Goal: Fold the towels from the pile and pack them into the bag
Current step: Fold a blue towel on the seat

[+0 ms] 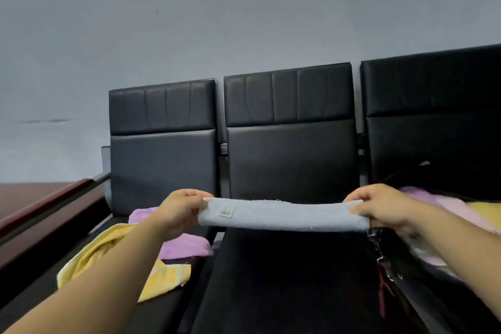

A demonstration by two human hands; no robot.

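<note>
Black padded seats (291,168) carry a loose yellow towel (113,255) and purple towel (187,247) at left. Above the middle seat a folded blue towel (282,215) stretches between left grip (180,211) and right grip (379,207), each pinching one end. If either pinch slackens, the fold would likely drop open.

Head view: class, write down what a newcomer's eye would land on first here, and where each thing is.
First, the pale blue towel, held stretched in a band between the left hand and right hand at the centre, over the middle black seat. Next, the bright yellow towel and purple towel lying loose on the left seat.
</note>
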